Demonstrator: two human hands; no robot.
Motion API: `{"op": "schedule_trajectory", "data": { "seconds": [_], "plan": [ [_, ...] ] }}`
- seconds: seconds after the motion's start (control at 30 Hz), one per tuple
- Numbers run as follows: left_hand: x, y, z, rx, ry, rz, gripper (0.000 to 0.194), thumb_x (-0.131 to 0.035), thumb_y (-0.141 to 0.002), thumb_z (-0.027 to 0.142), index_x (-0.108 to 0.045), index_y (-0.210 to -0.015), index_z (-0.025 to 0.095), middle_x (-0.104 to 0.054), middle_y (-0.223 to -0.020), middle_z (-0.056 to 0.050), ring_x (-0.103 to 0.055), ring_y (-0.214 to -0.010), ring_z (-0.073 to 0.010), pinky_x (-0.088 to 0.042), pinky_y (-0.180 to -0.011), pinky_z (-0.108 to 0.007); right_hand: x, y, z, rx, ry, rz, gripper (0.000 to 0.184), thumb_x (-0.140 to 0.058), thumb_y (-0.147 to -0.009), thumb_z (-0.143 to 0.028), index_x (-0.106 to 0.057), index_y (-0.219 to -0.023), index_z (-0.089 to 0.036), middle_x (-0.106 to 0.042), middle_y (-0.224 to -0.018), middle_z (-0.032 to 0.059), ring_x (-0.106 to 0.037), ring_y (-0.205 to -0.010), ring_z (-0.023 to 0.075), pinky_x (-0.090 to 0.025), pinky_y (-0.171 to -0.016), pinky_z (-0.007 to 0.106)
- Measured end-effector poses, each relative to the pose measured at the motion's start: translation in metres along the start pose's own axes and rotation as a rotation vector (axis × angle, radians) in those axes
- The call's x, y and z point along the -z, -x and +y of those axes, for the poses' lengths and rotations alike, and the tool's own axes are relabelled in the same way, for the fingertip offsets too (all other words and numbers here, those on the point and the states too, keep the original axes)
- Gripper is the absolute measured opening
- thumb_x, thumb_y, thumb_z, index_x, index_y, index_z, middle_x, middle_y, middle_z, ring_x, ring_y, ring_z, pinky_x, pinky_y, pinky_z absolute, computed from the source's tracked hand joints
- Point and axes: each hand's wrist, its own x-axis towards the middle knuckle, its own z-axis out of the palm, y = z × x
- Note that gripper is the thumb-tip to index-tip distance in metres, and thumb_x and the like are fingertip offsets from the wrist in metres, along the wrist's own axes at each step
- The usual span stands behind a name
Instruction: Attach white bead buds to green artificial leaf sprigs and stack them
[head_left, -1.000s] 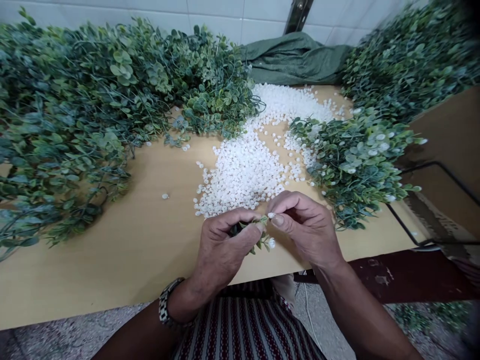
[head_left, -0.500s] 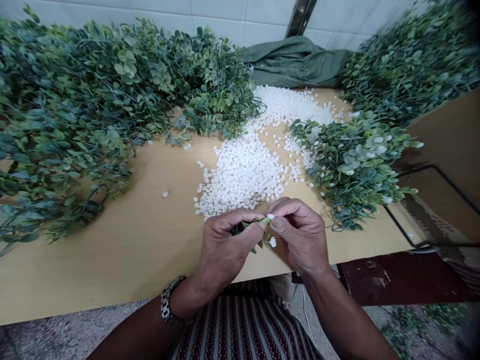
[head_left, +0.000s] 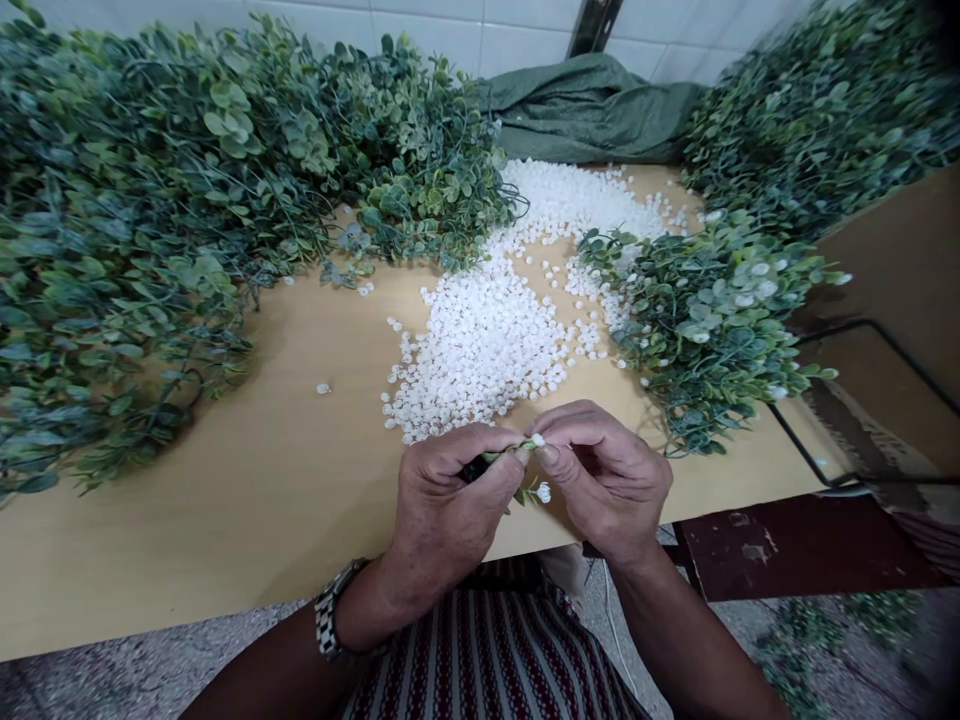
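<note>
Protruding from the left hand (head_left: 450,495) above the near edge of the desk (head_left: 315,490), a slender green leafy sprig (head_left: 529,445), apparently of plastic, was pinched between thumb and forefinger. How much more stem was gathered inside that palm could not be told, as it was hidden by the fingers. At the sprig's tip, a small white rounded bud (head_left: 538,440) was gripped by the right hand (head_left: 619,490), its thumb and forefinger drawn into a narrow pinch, with the two hands almost touching. Below, a second white bud (head_left: 543,492) was carried on a short leafy shoot.

The sprig was judged to be very light and springy, with leaves easily bent aside; the bud was judged stiffer, smooth and liable to slip. A hold would best be taken on the stem just behind the tip, with the bud taken lightly by its sides.

Beyond the hands, a loose pile of small white beads (head_left: 484,345) was spread toward the far edge of the desk. The left edge was covered by a large heap of green foliage (head_left: 187,190), and toward the right edge a white-tipped leafy bunch (head_left: 712,330) was laid.
</note>
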Motion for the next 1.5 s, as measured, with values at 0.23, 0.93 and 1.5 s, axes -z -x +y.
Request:
{"op": "schedule_trajectory", "data": {
  "seconds": [0.23, 0.93, 1.5],
  "plan": [
    [0.006, 0.002, -0.003, -0.223, -0.232, -0.107, 0.015, -0.060, -0.076, 0.009, -0.071, -0.072, 0.018, -0.068, -0.060, -0.001, -0.059, -0.052, -0.0113, -0.049, -0.050, -0.022, 0.013, 0.000, 0.001, 0.097, 0.088, -0.156, 0.020, -0.059, -0.080, -0.003, -0.061, -0.091, -0.019, -0.063, -0.078, 0.0036, -0.060, -0.073, 0.0155, -0.051, -0.063, 0.031],
    [0.002, 0.005, -0.006, -0.526, -0.587, -0.154, 0.016, -0.054, -0.077, 0.005, -0.064, -0.075, 0.017, -0.069, -0.062, -0.002, -0.064, -0.055, -0.0132, -0.054, -0.055, -0.024, 0.026, 0.009, 0.004, 0.163, 0.289, -0.245, 0.019, -0.055, -0.080, -0.004, -0.056, -0.091, -0.020, -0.062, -0.075, 0.0040, -0.061, -0.071, 0.0151, -0.052, -0.059, 0.029],
    [0.001, 0.006, -0.008, -0.472, -0.522, -0.174, 0.018, -0.052, -0.076, 0.004, -0.064, -0.075, 0.018, -0.070, -0.063, -0.002, -0.063, -0.056, -0.0128, -0.053, -0.057, -0.024, 0.027, 0.012, 0.003, 0.164, 0.274, -0.251, 0.024, -0.056, -0.078, -0.003, -0.057, -0.094, -0.020, -0.062, -0.077, 0.0040, -0.060, -0.071, 0.0158, -0.051, -0.059, 0.029]
  ]
}}
